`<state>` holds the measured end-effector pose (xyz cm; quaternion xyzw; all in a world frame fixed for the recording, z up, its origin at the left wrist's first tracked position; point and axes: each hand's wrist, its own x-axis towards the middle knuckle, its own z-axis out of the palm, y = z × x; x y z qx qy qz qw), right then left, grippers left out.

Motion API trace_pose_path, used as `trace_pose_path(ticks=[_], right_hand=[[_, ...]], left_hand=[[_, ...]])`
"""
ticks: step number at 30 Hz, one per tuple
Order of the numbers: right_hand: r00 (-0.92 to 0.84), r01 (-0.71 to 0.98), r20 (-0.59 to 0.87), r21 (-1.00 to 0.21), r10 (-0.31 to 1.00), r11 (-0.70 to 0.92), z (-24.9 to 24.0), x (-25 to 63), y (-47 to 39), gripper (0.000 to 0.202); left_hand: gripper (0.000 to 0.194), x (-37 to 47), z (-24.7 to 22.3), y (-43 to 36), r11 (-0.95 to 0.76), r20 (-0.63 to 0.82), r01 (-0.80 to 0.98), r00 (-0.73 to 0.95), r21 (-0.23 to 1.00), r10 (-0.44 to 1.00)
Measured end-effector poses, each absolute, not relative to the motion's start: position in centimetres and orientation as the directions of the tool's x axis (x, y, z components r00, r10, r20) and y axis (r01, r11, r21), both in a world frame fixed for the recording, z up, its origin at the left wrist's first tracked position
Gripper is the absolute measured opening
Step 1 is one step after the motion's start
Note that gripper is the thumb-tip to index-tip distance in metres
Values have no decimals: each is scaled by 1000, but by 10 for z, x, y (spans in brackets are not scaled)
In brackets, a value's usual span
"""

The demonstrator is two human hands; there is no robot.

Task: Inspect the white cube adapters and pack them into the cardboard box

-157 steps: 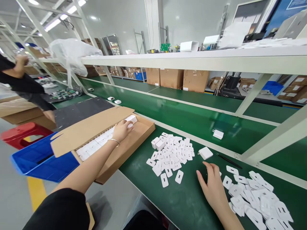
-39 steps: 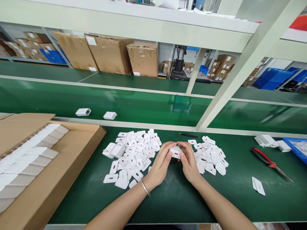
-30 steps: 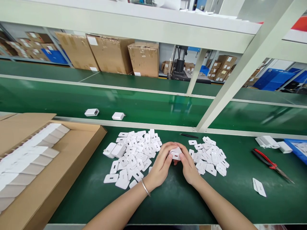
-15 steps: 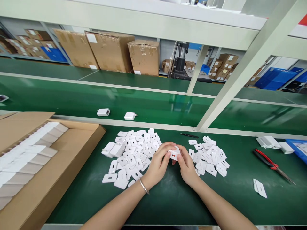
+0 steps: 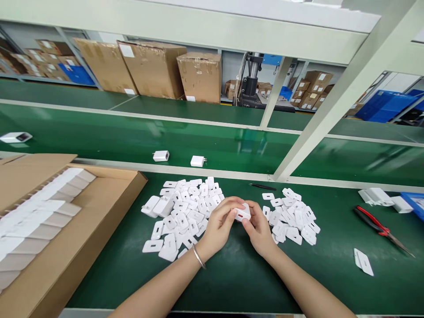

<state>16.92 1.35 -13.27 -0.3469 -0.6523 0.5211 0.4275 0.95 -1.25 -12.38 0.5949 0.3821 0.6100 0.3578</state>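
Both my hands grip one white charger (image 5: 243, 213) with a red port in the face turned toward me. My left hand (image 5: 222, 223) closes on its left side, and a metal bangle circles that wrist. On the other side, my right hand (image 5: 259, 229) has its thumb and fingers against the charger. To the left lies a pile of white plastic end covers (image 5: 181, 221) with slots, and two white charger bodies (image 5: 164, 205) rest at its edge. A smaller pile of similar covers (image 5: 294, 216) lies just right of my hands.
An open carton (image 5: 109, 194) with white pieces and dividers stands left. Red-black pliers (image 5: 377, 225), white parts (image 5: 376, 196) and a blue tray (image 5: 414, 202) lie right. Black tweezers (image 5: 262, 187) lie behind. Chargers (image 5: 160, 155) sit on the green conveyor (image 5: 225, 145); a slanted post (image 5: 318, 119) rises ahead.
The chargers on the conveyor have shifted right, and one at the far left has come further into view. Both hands still hold the charger, with slightly changed finger positions.
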Motion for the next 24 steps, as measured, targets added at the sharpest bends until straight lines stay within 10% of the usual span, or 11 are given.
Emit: trace_pose_path(ticks=[24], right_hand=[[-418, 129, 285, -921, 863, 367, -124, 183, 29, 34]], left_hand=[[27, 0, -125, -7, -448, 470, 215, -62, 868, 880]])
